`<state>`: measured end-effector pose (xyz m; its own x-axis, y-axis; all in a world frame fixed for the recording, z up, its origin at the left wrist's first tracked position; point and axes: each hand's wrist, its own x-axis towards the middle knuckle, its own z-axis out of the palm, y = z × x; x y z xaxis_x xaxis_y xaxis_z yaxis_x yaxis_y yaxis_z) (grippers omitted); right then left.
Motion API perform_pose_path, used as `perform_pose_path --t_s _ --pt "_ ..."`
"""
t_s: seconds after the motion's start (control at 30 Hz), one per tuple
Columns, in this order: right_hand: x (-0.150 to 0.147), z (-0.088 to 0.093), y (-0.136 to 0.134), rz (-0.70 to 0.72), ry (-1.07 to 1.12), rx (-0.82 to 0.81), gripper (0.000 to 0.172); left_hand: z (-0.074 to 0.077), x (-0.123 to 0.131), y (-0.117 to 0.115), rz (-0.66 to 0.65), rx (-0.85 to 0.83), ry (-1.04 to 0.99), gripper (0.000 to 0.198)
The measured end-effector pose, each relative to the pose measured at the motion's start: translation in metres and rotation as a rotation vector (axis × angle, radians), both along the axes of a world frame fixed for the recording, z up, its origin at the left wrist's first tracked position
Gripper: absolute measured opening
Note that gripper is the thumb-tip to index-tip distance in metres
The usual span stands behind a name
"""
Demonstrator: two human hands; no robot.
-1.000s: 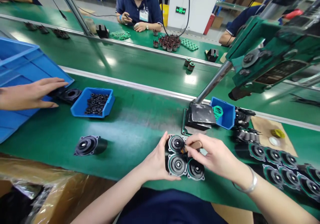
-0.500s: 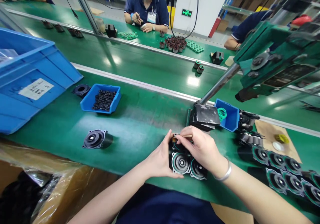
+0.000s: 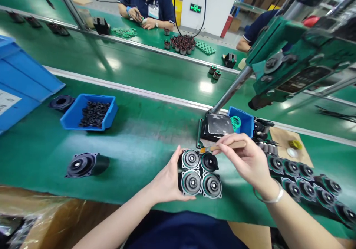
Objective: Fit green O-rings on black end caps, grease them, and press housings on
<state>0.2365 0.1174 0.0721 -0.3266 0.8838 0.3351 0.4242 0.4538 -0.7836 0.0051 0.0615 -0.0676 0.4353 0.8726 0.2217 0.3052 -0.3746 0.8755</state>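
A cluster of several black round motor housings (image 3: 191, 181) with metal flanges and ringed centres stands upright on the green bench before me. My left hand (image 3: 165, 180) wraps the cluster's left side, thumb at the back corner and fingers along the front. Pinched in my right hand (image 3: 247, 161) is a small flat brush (image 3: 235, 145) with a wooden handle. Its orange bristles hover at the back pair, close to the darker back-right housing (image 3: 209, 161). The bristle tip seems just above the rims; contact is unclear.
A lone housing (image 3: 83, 164) lies left, below a blue bin (image 3: 68, 121) of black rings. An arbor press (image 3: 294, 63) rises at right beside a blue bin (image 3: 249, 124) with green rings. Rows of housings (image 3: 306, 188) stand right. Across the line sits a co-worker (image 3: 147, 4).
My right hand has drawn back to the right, uncovering the brush and all the clustered housings. My left hand stays on their left side. The whole view has shifted.
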Motion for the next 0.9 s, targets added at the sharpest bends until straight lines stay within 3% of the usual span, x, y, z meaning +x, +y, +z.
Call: perform_pose_path --t_s 0.13,0.37,0.73,0.83,0.9 --pt "-0.020 -0.009 0.002 0.122 -0.135 0.196 0.003 0.001 0.000 0.000 -0.007 -0.006 -0.001 0.154" --pt "-0.046 -0.016 0.010 0.375 -0.278 0.218 0.001 0.000 0.000 -0.001 0.009 -0.010 0.040 0.157" --pt "-0.056 0.003 -0.001 0.567 -0.467 0.289 0.006 0.002 0.000 0.001 0.010 -0.016 -0.006 0.158" --pt "-0.049 0.014 -0.003 0.626 -0.520 0.221 0.006 0.004 0.000 0.003 -0.018 -0.003 -0.060 0.153" --pt "-0.036 0.022 -0.001 0.575 -0.501 0.173 0.007 0.006 0.000 0.004 -0.029 0.023 -0.070 0.151"
